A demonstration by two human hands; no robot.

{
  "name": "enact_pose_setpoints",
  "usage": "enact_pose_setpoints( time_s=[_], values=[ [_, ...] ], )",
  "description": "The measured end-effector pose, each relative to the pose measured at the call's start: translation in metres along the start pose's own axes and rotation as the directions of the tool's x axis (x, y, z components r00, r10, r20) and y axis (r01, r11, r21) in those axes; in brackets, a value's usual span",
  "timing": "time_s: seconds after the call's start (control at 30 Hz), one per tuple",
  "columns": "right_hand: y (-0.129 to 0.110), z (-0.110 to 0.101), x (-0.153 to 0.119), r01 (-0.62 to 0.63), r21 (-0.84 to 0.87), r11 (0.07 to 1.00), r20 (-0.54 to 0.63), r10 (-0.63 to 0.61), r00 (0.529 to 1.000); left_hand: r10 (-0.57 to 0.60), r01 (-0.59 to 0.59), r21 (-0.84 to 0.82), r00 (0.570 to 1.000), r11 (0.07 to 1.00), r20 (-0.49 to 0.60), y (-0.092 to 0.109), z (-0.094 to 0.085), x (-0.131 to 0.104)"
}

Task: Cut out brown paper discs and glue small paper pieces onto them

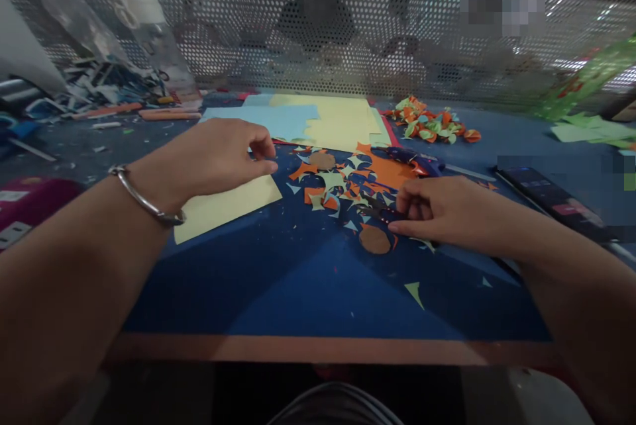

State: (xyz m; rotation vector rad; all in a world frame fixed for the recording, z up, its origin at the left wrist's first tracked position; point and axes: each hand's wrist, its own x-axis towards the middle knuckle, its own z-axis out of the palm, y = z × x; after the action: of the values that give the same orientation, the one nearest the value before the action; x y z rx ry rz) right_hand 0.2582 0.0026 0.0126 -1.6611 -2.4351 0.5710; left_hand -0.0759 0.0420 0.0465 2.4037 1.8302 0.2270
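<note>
My left hand (218, 157), with a silver bracelet at its wrist, hovers over a pale yellow sheet (223, 208), fingers curled and apart, nothing seen between them. At the right, my right hand (430, 210) has its fingers wrapped round dark-handled scissors (375, 208), whose blades point left over paper scraps. Just below them lies a brown round disc (374, 239). A second brown disc (322, 160) sits among green, blue and orange scraps (334, 180). Behind the scraps is an orange paper piece (390, 170).
Blue and yellow sheets (338, 120) lie at the back, with a pile of small cut pieces (430, 122) to their right. A phone (551, 200) rests at the right. A bottle (161, 47) and clutter stand back left, before a perforated metal screen (238, 28).
</note>
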Motion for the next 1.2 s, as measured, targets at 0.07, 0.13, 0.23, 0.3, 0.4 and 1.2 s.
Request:
enact_pose_setpoints(
  time_s=[0.07,0.13,0.23,0.3,0.4,1.2],
  values=[
    [-0.001,0.0,0.001,0.023,0.013,1.0,-0.013,-0.023,1.0,-0.031,0.029,0.024,0.998,0.999,0.056,-0.013,-0.002,0.005],
    [-0.001,0.0,0.001,0.059,0.027,0.998,-0.047,-0.058,0.997,-0.034,0.033,0.014,0.989,0.999,0.146,-0.023,-0.003,0.009],
    [-0.002,-0.001,0.003,0.079,0.081,0.994,-0.138,-0.067,0.988,-0.033,0.035,-0.006,0.97,0.999,0.242,-0.03,0.0,0.013],
    [-0.003,-0.002,0.003,0.074,0.127,0.989,-0.222,-0.044,0.974,-0.021,0.027,-0.019,0.962,0.999,0.271,-0.032,0.003,0.015],
    [-0.007,-0.005,0.002,0.073,0.196,0.978,-0.347,0.0,0.938,0.043,-0.029,-0.05,0.948,0.998,0.315,-0.033,0.007,0.017],
    [-0.033,0.008,-0.008,0.19,0.666,0.722,-0.278,0.004,0.961,0.191,0.385,-0.901,0.886,0.202,0.422,0.066,0.039,-0.032]
  ],
)
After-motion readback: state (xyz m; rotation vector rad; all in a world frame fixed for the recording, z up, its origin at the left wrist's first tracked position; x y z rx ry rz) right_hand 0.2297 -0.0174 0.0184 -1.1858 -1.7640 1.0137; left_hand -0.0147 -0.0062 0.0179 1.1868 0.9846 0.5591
